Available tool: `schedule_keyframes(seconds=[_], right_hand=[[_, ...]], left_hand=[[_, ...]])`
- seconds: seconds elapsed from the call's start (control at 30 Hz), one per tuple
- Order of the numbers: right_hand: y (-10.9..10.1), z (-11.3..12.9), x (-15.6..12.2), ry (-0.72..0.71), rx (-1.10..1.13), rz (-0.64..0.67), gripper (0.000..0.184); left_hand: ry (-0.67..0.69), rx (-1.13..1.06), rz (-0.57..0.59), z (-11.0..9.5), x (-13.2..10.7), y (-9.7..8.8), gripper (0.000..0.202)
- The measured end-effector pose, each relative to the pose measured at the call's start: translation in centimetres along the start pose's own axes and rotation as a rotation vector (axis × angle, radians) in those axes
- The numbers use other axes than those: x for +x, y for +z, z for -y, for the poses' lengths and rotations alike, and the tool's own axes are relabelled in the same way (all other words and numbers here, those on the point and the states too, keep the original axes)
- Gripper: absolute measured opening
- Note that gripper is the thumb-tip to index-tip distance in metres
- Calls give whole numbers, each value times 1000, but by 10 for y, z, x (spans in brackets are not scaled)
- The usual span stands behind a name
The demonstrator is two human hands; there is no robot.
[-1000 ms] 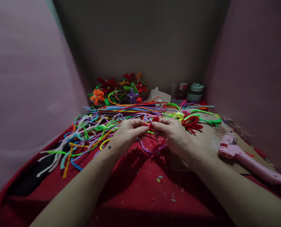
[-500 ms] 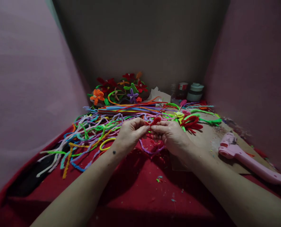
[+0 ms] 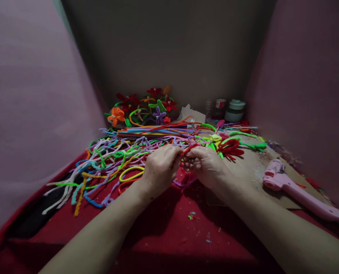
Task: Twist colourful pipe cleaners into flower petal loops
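Observation:
A short red pipe cleaner (image 3: 190,148) is pinched between my two hands over the front of the table. My left hand (image 3: 161,166) is closed on one end, its back turned up so the fingertips are mostly hidden. Closed on the other end is my right hand (image 3: 205,164), thumb and forefinger together and the other fingers curled beneath. Just right of it lies a bunch of red pipe cleaner loops (image 3: 231,149) with green and yellow ones. Loose pipe cleaners in many colours (image 3: 112,156) spread to the left of my hands.
A pink glue gun (image 3: 298,190) lies on a cardboard sheet (image 3: 252,173) at the right. Behind stand pipe cleaner flowers (image 3: 158,110), a bundle of straight pipe cleaners (image 3: 158,131) and a pale green lidded jar (image 3: 235,110). Small scraps (image 3: 191,217) dot the red cloth (image 3: 163,243).
My left hand has rolled over, its back now facing up and its fingertips hidden. The red pipe cleaner, looped up before, now slants low between my hands. My right hand stays nearly in place.

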State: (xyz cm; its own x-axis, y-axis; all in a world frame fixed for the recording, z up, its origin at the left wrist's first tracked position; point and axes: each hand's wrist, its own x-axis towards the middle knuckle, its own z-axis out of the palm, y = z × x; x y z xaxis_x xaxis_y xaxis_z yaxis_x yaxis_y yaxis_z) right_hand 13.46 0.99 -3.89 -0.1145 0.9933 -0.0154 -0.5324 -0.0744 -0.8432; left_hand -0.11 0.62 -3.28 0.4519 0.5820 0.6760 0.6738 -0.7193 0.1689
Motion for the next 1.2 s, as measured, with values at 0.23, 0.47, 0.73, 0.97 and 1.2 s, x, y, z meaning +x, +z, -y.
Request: schedule_keyframes(seconds=[0.23, 0.47, 0.73, 0.97, 1.2], right_hand=[[-4, -6, 1, -110, -89, 22, 8], [-4, -3, -1, -125, -174, 86, 4], [-4, 5, -2, -140, -200, 191, 5], [-4, 6, -3, -157, -199, 186, 5], [-2, 0, -2, -137, -182, 123, 4]], left_hand=[[-197, -242, 54, -3, 2, -2, 11], [-691, -883, 201, -3, 15, -14, 13], [-806, -1112, 235, 1, 15, -16, 11], [-840, -1184, 237, 0, 17, -22, 6], [-775, -1052, 226, 0, 14, -16, 7]])
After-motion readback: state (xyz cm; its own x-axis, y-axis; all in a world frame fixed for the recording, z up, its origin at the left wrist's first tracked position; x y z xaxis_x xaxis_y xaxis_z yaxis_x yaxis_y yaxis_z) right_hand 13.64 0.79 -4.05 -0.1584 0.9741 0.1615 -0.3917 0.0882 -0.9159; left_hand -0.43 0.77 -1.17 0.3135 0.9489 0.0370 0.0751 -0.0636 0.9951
